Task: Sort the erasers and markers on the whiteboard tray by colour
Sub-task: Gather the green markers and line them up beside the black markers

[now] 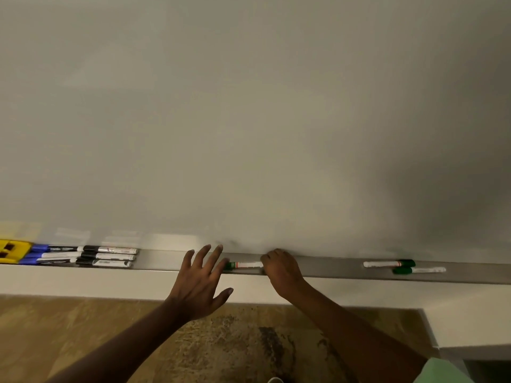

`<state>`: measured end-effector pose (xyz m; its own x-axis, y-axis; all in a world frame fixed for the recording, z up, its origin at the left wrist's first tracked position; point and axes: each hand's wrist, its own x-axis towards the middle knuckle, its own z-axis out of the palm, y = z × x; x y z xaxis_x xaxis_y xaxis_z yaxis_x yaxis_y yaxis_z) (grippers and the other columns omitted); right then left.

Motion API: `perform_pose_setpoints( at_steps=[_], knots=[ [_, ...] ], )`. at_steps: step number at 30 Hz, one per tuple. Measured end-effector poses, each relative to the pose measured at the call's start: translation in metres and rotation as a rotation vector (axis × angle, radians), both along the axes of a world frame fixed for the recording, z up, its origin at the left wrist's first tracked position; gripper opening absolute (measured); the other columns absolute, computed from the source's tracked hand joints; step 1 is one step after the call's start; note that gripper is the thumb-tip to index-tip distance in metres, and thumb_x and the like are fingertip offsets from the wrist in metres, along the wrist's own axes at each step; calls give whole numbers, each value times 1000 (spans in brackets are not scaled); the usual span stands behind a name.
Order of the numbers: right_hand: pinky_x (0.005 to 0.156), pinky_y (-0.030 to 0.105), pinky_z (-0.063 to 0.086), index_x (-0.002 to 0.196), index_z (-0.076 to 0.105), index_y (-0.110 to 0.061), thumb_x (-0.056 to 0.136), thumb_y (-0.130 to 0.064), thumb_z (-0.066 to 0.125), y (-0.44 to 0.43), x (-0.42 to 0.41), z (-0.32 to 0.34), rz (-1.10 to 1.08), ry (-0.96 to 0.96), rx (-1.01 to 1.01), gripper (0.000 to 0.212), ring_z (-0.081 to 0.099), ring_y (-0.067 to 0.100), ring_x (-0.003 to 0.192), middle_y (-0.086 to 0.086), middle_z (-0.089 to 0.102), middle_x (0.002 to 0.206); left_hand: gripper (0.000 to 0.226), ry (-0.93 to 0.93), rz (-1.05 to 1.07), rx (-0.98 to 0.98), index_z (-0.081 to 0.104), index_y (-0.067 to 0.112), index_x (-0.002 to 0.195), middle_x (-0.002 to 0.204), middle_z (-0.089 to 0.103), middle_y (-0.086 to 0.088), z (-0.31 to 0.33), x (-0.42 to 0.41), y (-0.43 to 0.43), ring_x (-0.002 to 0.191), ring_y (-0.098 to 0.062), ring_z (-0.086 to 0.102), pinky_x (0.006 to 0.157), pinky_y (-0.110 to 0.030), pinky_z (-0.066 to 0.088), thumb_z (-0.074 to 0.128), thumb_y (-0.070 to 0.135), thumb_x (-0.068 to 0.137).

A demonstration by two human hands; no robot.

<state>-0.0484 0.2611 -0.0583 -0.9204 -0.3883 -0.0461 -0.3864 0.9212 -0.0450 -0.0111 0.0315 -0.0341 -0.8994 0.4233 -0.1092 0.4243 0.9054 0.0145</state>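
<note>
Pale whiteboard (249, 120) rises above a metal tray (331, 269) and mottled brown floor (83, 327); left hand (199, 283) spread, right hand (282, 272) pinching a green marker (244, 264).

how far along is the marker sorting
Done: blue markers and black markers grouped left by the yellow eraser. In hand: the right hand grips a green marker, left hand open beside it. Left: joining it to the two green markers further right.
</note>
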Motion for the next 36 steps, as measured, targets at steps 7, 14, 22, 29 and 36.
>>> perform_pose_setpoints(
  at_steps=[7, 14, 22, 29, 36],
  knots=[
    [59, 29, 57, 89, 71, -5, 56, 17, 76, 8, 17, 11, -82, -11, -403, 40, 66, 27, 74, 10, 69, 80, 63, 87, 24, 158, 49, 13, 122, 137, 55, -17, 9, -1, 4, 123, -39, 51, 95, -50, 47, 33, 64, 89],
    [78, 22, 49, 106, 66, -1, 89, 7, 55, 36, 34, 38, -152, 2, -756, 22, 61, 22, 89, 15, 66, 98, 64, 26, 271, 911, 37, 25, 136, 129, 58, -2, 35, -4, 25, 101, -19, 59, 68, -29, 53, 63, 48, 83],
    [76, 4, 46, 111, 63, -3, 93, -2, 56, 47, 50, 63, -291, 22, -1007, 20, 58, 6, 87, 10, 68, 103, 47, -82, 132, 1142, 46, 50, 120, 106, 64, 21, 80, -14, 83, 79, -6, 57, 61, -9, 44, 67, 56, 78],
    [70, 21, 53, 111, 63, -9, 95, -7, 54, 61, 44, 84, -325, 22, -1096, 19, 58, 2, 79, 2, 66, 100, 29, -61, 71, 1135, 58, 38, 109, 100, 65, 23, 95, -20, 127, 72, -9, 57, 58, -11, 43, 62, 37, 80],
    [72, 6, 48, 109, 64, -11, 93, -15, 60, 82, 44, 85, -324, 46, -1119, 17, 58, -6, 87, -1, 67, 100, 15, -19, 40, 1048, 61, 31, 98, 83, 60, 25, 100, -23, 147, 67, -6, 55, 55, -9, 38, 55, 37, 86]
  ],
)
